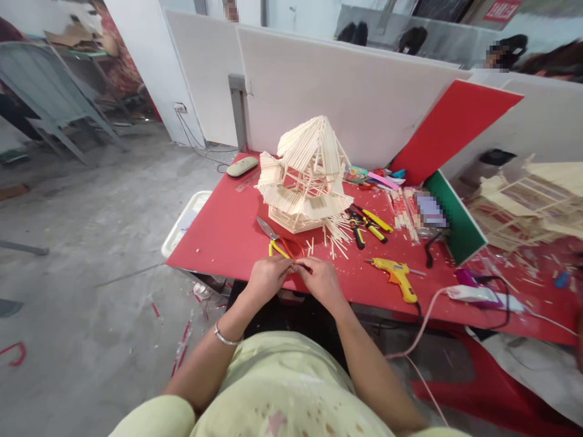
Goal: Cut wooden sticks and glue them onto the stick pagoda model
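A thin stick (301, 265) is pinched between left hand (268, 278) and right hand (320, 280) — fingers closed, its length running left-right — before the scissors (279, 240).

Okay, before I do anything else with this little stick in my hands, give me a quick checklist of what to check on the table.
1. Both hands meet at the table's near edge: left hand and right hand, fingertips together. Ok.
2. Stick between the fingers: too small to make out. Cannot tell.
3. Cutters within reach: they lie just beyond the hands. Ok.
4. Stick house upright and clear of the hands: it stands behind the cutters. Ok.
5. Glue gun out of the way: it lies to the right on the red table, but its cord trails over the near edge. Not ok.
6. Spare sticks: scattered loose beside the house. Not ok.
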`<state>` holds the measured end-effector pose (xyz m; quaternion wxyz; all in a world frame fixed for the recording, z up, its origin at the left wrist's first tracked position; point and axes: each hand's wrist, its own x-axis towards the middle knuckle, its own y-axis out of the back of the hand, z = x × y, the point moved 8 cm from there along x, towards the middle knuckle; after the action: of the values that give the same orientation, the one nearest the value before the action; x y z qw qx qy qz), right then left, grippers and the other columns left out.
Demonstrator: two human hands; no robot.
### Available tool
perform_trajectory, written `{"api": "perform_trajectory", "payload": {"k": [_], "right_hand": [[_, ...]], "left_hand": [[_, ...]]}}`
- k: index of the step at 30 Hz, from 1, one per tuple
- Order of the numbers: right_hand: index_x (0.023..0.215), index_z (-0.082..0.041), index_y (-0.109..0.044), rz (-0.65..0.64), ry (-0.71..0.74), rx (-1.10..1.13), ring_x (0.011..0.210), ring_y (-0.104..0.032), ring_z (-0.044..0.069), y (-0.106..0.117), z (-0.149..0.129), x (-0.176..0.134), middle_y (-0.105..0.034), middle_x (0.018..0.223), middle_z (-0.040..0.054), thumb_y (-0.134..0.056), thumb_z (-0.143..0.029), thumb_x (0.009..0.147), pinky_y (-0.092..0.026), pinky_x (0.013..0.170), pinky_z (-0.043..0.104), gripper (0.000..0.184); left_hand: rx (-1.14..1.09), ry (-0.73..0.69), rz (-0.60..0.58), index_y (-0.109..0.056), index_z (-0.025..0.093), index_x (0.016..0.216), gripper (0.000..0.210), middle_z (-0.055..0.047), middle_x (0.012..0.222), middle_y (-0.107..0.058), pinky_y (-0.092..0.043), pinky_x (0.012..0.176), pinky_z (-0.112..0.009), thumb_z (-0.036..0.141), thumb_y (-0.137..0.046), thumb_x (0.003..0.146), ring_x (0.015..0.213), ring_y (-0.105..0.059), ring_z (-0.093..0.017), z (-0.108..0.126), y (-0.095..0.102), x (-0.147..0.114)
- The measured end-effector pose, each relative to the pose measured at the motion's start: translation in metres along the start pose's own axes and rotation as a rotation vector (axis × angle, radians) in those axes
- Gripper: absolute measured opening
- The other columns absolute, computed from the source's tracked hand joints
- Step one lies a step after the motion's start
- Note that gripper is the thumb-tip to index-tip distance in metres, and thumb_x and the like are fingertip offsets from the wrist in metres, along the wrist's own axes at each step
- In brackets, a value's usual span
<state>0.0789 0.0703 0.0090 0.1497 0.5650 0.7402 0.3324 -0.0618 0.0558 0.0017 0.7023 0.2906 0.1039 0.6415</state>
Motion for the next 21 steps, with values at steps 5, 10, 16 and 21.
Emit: {"api": "perform_trajectory", "payload": {"k": [5, 10, 16, 21], "right_hand": [[0.115, -0.023, -0.063, 0.035, -0.015, -0.159, 0.090, -0.065, 0.018, -0.009, -0.004, 0.019, -0.070, 0.104, 0.0063, -0.036, -0.041, 0.096, -0.047, 0.081, 0.029, 0.037], [0.127, -0.018, -0.056, -0.030, -0.018, -0.398, 0.101, -0.060, 0.028, -0.037, -0.015, 0.045, -0.066, 0.108, 0.0159, -0.054, -0.027, 0.084, -0.042, 0.089, 0.039, 0.043], [0.136, -0.011, -0.047, -0.100, -0.060, -0.545, 0.093, -0.062, 0.032, -0.052, -0.025, 0.066, -0.066, 0.097, 0.0199, -0.058, -0.029, 0.080, -0.042, 0.083, 0.041, 0.060], [0.143, -0.018, -0.039, -0.110, -0.004, -0.438, 0.092, -0.062, 0.029, -0.043, -0.029, 0.058, -0.068, 0.101, 0.0139, -0.060, -0.046, 0.080, -0.044, 0.082, 0.038, 0.072]], "left_hand": [[-0.299, 0.164, 0.218, -0.074, 0.021, 0.089, 0.017, -0.008, 0.082, -0.068, -0.049, 0.072, -0.028, 0.031, -0.061, 0.083, 0.075, -0.062, -0.019, -0.027, 0.026, -0.002], [-0.687, 0.342, 0.238, -0.068, 0.016, 0.087, 0.025, -0.001, 0.065, -0.062, -0.049, 0.056, -0.024, 0.039, -0.067, 0.079, 0.054, -0.057, -0.011, -0.046, 0.029, -0.003], [-0.788, 0.325, 0.250, -0.063, 0.015, 0.088, 0.025, -0.003, 0.074, -0.066, -0.048, 0.053, -0.023, 0.039, -0.066, 0.081, 0.054, -0.059, -0.010, -0.049, 0.044, -0.008], [-0.725, 0.309, 0.367, -0.065, 0.017, 0.097, 0.025, 0.000, 0.072, -0.064, -0.046, 0.055, -0.022, 0.037, -0.065, 0.081, 0.058, -0.058, -0.010, -0.057, 0.068, -0.013]]}}
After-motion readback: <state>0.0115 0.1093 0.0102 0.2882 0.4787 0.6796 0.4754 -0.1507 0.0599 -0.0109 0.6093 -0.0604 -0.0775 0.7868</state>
